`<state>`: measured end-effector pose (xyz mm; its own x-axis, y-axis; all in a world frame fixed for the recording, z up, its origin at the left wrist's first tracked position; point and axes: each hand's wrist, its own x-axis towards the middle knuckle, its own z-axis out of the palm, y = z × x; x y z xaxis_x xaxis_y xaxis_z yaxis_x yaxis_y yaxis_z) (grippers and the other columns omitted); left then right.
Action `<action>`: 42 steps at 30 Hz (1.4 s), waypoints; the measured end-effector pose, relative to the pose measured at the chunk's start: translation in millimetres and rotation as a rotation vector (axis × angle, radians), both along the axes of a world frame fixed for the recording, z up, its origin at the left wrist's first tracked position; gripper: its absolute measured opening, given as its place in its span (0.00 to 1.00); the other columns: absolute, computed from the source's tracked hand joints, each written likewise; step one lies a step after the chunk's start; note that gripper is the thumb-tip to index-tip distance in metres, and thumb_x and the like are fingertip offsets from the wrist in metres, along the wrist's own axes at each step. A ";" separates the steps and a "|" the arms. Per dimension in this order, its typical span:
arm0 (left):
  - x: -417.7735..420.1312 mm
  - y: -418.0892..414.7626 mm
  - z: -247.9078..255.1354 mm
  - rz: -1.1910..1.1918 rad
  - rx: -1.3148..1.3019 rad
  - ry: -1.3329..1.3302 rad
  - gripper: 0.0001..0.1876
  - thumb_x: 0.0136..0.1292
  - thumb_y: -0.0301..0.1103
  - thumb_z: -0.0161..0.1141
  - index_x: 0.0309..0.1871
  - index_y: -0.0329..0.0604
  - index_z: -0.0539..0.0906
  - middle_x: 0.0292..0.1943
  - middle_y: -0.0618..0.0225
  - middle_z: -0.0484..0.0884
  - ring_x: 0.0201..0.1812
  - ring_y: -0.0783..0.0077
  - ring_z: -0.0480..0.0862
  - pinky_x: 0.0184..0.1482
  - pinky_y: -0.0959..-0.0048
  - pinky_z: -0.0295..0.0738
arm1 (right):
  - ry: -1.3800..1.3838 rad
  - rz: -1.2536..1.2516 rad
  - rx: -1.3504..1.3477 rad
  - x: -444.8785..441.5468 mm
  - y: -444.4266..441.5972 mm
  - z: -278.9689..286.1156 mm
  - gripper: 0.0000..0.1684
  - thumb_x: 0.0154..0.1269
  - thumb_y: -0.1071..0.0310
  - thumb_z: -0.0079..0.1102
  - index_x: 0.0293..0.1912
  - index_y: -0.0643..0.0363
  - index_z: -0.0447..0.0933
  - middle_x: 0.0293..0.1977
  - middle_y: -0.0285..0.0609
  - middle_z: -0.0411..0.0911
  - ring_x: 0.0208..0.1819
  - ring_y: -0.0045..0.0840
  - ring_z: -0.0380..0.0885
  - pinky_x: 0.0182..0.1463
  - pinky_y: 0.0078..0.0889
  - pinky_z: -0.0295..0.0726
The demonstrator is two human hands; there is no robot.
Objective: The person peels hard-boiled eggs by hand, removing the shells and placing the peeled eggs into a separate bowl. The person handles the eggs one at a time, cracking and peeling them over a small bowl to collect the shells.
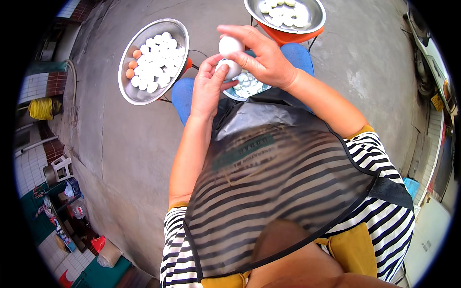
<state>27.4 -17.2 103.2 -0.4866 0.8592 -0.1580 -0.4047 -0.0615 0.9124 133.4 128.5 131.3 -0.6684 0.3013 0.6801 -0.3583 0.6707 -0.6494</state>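
Observation:
My left hand [207, 88] holds a white egg [229, 70] between thumb and fingers. Just above it, a second white egg [230, 45] is in my right hand [266, 59], the fingers curved over its top. The two eggs touch or nearly touch. Beneath my hands, between my knees, a light blue basin [236, 96] contains broken eggshell pieces [248, 85]; my hands hide part of it. A metal bowl [126, 84] on the left holds many white eggs [158, 59] and three brown eggs [133, 64]. Smooth, glossy white eggs [284, 13] lie in another metal bowl [320, 16] ahead.
Both bowls stand on orange stools [288, 35] with thin dark legs. A dark translucent apron [273, 172] covers my lap and chest. Along the left wall are a white plastic stool [62, 168] and assorted household items. A parked vehicle [428, 54] is at the right edge.

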 end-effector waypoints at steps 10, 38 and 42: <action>-5.1 5.7 -26.5 0.141 0.219 -0.649 0.30 0.66 0.63 0.51 0.57 0.45 0.71 0.46 0.64 0.79 0.42 0.70 0.81 0.40 0.70 0.81 | -0.180 0.162 -0.398 3.4 -14.5 -18.2 0.25 0.62 0.66 0.67 0.58 0.58 0.74 0.46 0.42 0.78 0.43 0.22 0.80 0.47 0.26 0.80; 6.8 4.2 -18.8 0.113 0.045 -0.262 0.41 0.73 0.65 0.22 0.67 0.37 0.66 0.39 0.62 0.82 0.34 0.70 0.80 0.31 0.73 0.73 | -0.287 0.071 -0.502 1.3 -5.5 -30.4 0.22 0.72 0.60 0.55 0.62 0.54 0.73 0.49 0.38 0.77 0.48 0.21 0.76 0.50 0.24 0.76; -1.1 0.8 -24.2 0.064 0.032 -0.499 0.29 0.76 0.53 0.36 0.68 0.40 0.65 0.42 0.59 0.82 0.37 0.65 0.82 0.36 0.70 0.77 | -0.320 0.105 -0.971 0.7 7.0 -26.9 0.23 0.73 0.52 0.52 0.58 0.57 0.75 0.45 0.35 0.81 0.43 0.16 0.78 0.42 0.21 0.77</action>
